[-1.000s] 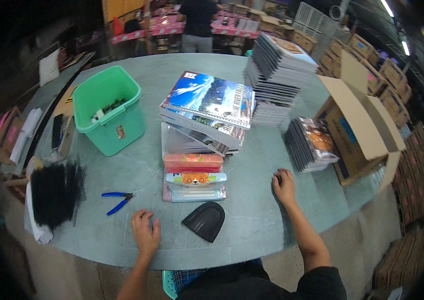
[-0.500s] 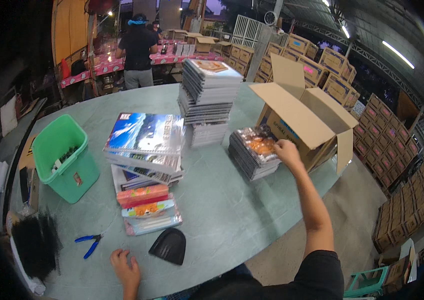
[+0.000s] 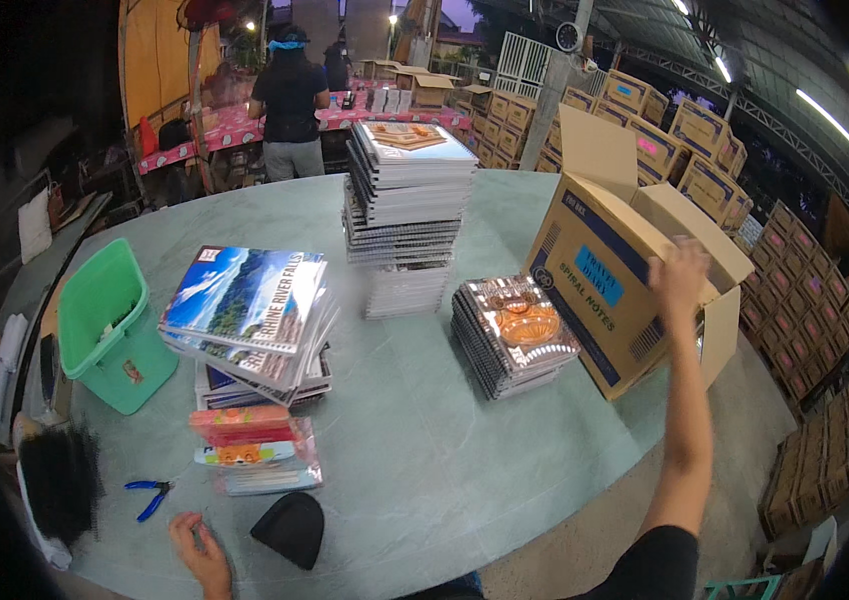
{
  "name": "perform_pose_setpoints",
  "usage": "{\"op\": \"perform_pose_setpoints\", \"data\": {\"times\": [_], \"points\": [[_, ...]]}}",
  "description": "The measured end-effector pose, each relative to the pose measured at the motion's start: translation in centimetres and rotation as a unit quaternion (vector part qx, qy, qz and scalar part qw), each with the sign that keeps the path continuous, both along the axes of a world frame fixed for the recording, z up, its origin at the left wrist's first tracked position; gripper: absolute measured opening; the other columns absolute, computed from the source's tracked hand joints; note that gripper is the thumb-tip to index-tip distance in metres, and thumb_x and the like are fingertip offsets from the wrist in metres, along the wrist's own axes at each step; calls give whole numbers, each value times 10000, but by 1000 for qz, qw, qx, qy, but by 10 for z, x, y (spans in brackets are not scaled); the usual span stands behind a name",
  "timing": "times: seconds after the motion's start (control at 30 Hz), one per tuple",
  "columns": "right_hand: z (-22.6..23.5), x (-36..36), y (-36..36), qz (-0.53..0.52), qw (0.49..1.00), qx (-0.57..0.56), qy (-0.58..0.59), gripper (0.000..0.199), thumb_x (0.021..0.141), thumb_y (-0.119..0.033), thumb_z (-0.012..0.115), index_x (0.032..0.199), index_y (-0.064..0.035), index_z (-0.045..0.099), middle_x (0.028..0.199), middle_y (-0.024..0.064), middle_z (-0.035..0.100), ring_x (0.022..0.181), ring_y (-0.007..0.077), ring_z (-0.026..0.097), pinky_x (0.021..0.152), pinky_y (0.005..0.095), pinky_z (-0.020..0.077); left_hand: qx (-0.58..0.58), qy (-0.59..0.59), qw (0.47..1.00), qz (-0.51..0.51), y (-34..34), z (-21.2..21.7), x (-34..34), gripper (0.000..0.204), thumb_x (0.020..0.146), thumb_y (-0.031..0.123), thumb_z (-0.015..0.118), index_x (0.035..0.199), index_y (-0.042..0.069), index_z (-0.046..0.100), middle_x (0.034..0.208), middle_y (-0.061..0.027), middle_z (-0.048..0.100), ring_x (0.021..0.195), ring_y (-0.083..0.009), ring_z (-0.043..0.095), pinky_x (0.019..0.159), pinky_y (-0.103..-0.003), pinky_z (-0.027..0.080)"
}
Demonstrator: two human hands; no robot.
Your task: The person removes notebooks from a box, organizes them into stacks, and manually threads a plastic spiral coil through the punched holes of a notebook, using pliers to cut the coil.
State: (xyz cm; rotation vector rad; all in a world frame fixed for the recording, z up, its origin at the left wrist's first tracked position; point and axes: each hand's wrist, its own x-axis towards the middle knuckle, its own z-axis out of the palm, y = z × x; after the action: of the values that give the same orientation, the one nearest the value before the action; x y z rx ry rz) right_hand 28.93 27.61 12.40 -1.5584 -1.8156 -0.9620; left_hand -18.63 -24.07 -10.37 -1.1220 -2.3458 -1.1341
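Note:
My right hand [image 3: 682, 278] reaches to the top edge of an open cardboard box [image 3: 595, 290], its slightly blurred fingers curled over the near rim. The box's inside is mostly hidden. Left of the box sits a short stack of spiral notebooks [image 3: 520, 325] with a shiny orange-brown cover on top. My left hand [image 3: 200, 555] rests at the table's near edge, fingers loosely apart and holding nothing. Close to it lie blue-handled pliers [image 3: 150, 497] and a black rounded pad-like object [image 3: 292, 530].
A tall notebook pile [image 3: 410, 220] stands mid-table. Left of it are a fanned stack with blue landscape covers [image 3: 245, 310] and colourful plastic-wrapped packs [image 3: 255, 450]. A green bin [image 3: 110, 340] stands at left. Beyond, a person [image 3: 292, 105] stands by a pink-covered table; stacked cartons [image 3: 805, 290] line the right.
My right hand has moved from the short notebook stack to the box's rim. The box flap that spread toward the stack no longer sticks out, and its printed side shows. My left hand stays resting.

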Motion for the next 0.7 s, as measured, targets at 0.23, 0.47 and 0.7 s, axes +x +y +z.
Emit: {"op": "perform_pose_setpoints", "data": {"times": [0.23, 0.47, 0.7], "points": [[-177, -42, 87, 307, 481, -440, 693, 864, 841, -712, 302, 1272, 20, 458, 1141, 167, 565, 1010, 217, 540, 915, 327, 401, 33, 26, 955, -294, 100, 95, 100, 169, 662, -55, 617, 809, 25, 595, 754, -110, 580, 690, -275, 570, 647, -357, 458], [-271, -35, 164, 428, 340, -568, 615, 848, 845, -697, 325, 1304, 9, 421, 1248, 157, 507, 1115, 225, 492, 982, 339, 353, -28, -58, 972, -225, 117, 67, 128, 132, 679, -31, 637, 803, 12, 620, 741, -112, 615, 658, -262, 589, 588, -316, 469], [-261, -48, 175, 434, 372, -560, 600, 814, 853, -679, 337, 1303, -8, 427, 1262, 146, 502, 1131, 228, 487, 979, 353, 365, -86, -86, 955, -269, 125, 64, 151, 90, 730, 29, 651, 817, 17, 629, 752, -124, 620, 663, -260, 592, 588, -329, 472]]}}
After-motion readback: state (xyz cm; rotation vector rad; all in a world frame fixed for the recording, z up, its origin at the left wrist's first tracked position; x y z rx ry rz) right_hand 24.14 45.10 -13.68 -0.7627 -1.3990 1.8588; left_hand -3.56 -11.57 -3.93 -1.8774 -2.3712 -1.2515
